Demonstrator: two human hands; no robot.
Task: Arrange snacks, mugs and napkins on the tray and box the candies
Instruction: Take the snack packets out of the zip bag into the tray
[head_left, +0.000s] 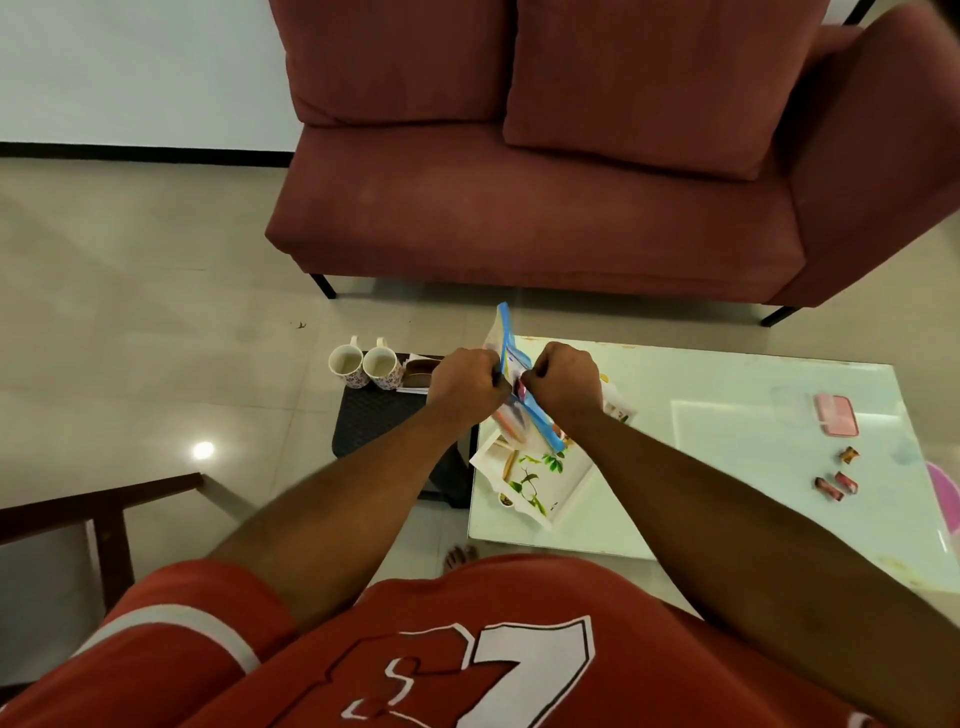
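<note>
both hands (514, 387) pinch snack packet (511, 358), apparently tearing it; tray (566, 483) at centre bare, mugs (366, 366), candies (836, 480) unplaced.

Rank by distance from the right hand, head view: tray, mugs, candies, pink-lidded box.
1. tray, just under the right hand
2. mugs, left, on the dark stool
3. pink-lidded box and candies, far right on the table: too close to call

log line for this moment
left hand + right hand: grip snack packet | tray: on table | mugs: on stool | candies: unboxed
</note>
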